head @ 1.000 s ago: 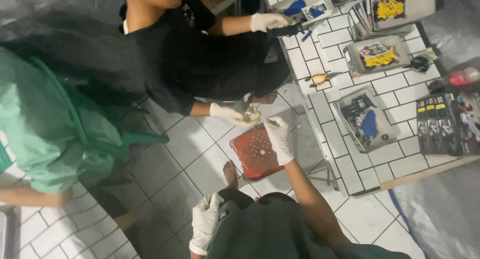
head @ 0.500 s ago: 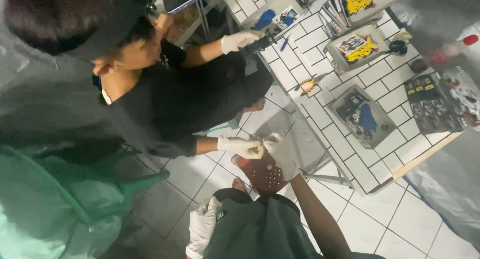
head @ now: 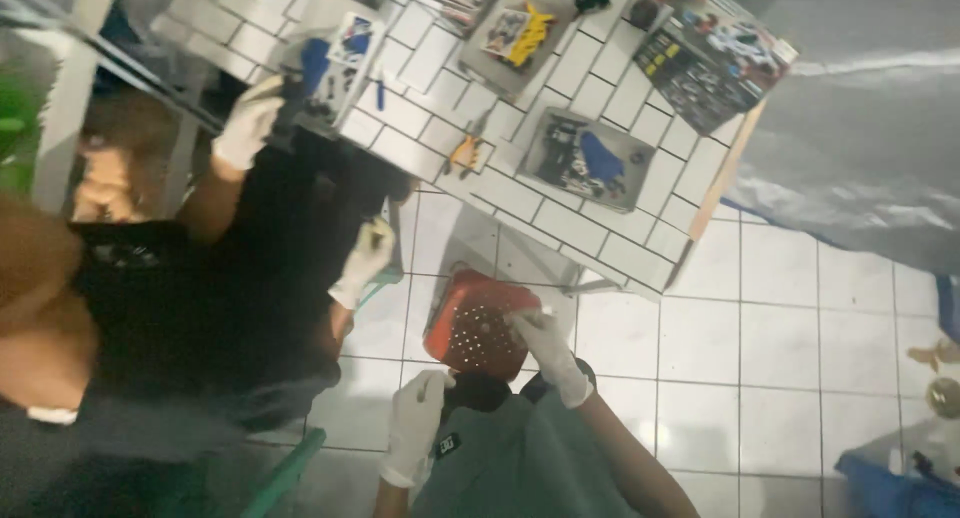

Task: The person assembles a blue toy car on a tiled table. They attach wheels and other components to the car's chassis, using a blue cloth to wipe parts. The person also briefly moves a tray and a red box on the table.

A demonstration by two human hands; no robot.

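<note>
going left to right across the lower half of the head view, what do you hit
co-worker in a black top → co-worker's gloved hand → left hand → red perforated basket → right hand → white floor tiles → blue object at the right edge

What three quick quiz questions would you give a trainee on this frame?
1. Which thing does the wearer's right hand touch? A) a red perforated basket B) a glass jar C) a broom
2. True or false: the wearer's left hand rests on the tiled table.
3. Fill in: both of the wearer's hands wear white ___.

Key: 1 A; 2 false, it is held low near the wearer's body, off the table; 3 gloves.
</note>
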